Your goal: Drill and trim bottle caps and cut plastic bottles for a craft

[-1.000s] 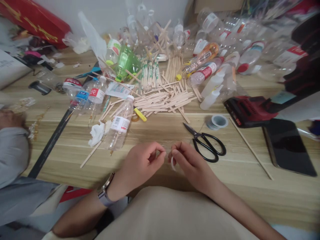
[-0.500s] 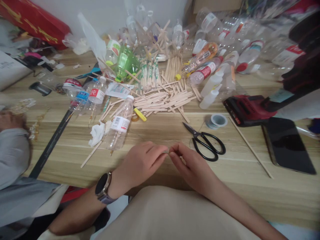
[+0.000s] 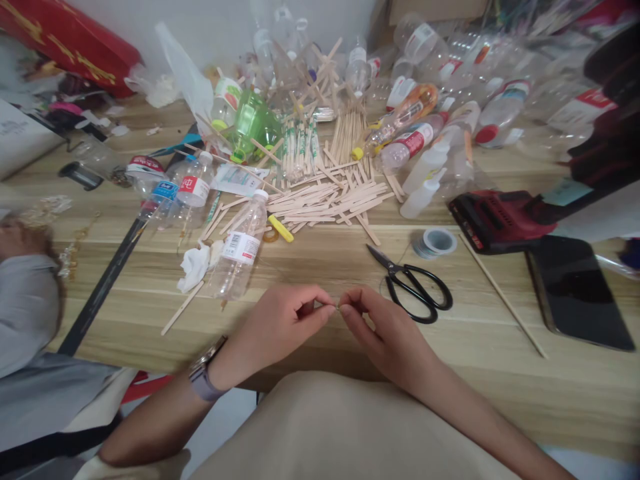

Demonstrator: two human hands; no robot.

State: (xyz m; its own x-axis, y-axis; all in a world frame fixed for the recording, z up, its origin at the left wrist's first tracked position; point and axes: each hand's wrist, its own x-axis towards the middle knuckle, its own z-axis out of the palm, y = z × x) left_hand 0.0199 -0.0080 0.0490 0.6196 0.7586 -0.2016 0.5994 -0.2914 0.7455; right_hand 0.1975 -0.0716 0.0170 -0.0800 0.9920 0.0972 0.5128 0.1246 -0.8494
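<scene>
A wooden counter (image 3: 310,259) carries a pile of flat wooden sticks (image 3: 320,207). Nearer, the left hand (image 3: 285,327) and right hand (image 3: 384,325) nearly meet, thumbs and fingertips pinching. Black-handled scissors (image 3: 393,269) lie just beside the right hand; beyond, a small spool (image 3: 427,251). Between the fingertips: a tiny item (image 3: 337,307), too fine to identify.

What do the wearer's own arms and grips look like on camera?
The left grip and right grip are ungloved. A wristwatch with a metallic case and greyish-purple band circles the left wrist; the right wrist is bare. Both forearms are sleeveless.
</scene>
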